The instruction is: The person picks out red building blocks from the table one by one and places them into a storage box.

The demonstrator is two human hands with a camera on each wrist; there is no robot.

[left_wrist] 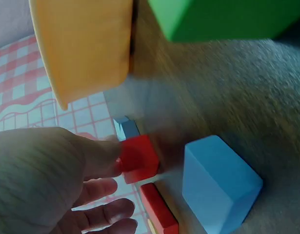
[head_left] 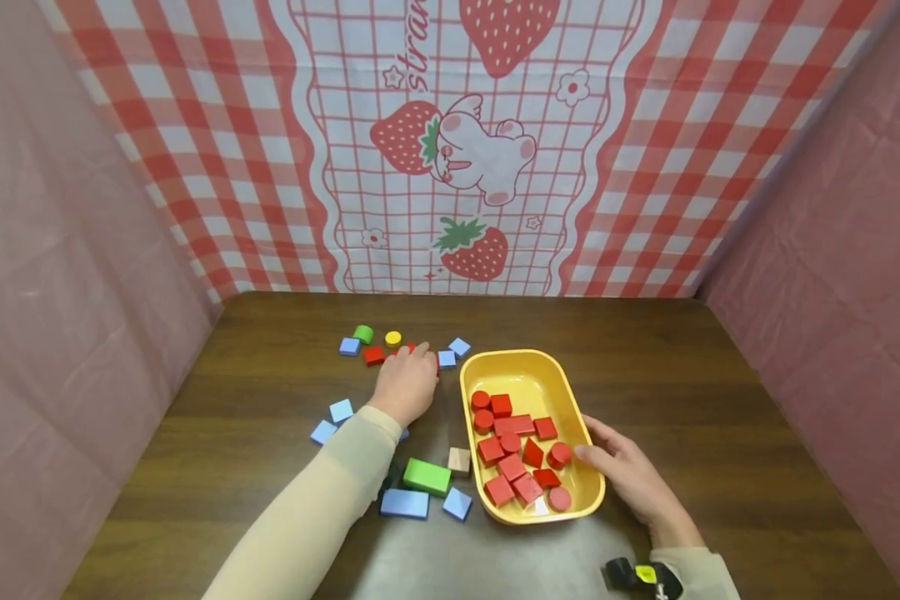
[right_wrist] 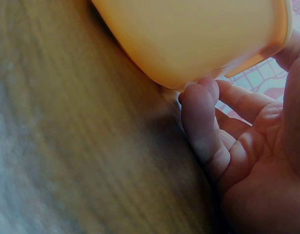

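Observation:
In the head view my left hand [head_left: 407, 385] reaches over a few red blocks [head_left: 374, 356] at the far side of the table. The left wrist view shows its thumb right at a red block [left_wrist: 140, 158], the other fingers spread loosely below. A yellow tray [head_left: 521, 357] stands right of centre, holding several red cubes, cylinders and other red shapes [head_left: 513, 425]. My right hand [head_left: 630, 473] grips the tray's right side, thumb over the rim and fingers against the outer wall [right_wrist: 189, 44].
Light blue blocks [head_left: 341, 410] lie left of my left forearm. Near the tray's left side are a green block [head_left: 427, 476], a plain wooden cube [head_left: 459, 461] and blue blocks [head_left: 404, 503]. A yellow cylinder [head_left: 393, 339] and a green piece [head_left: 363, 334] sit at the back.

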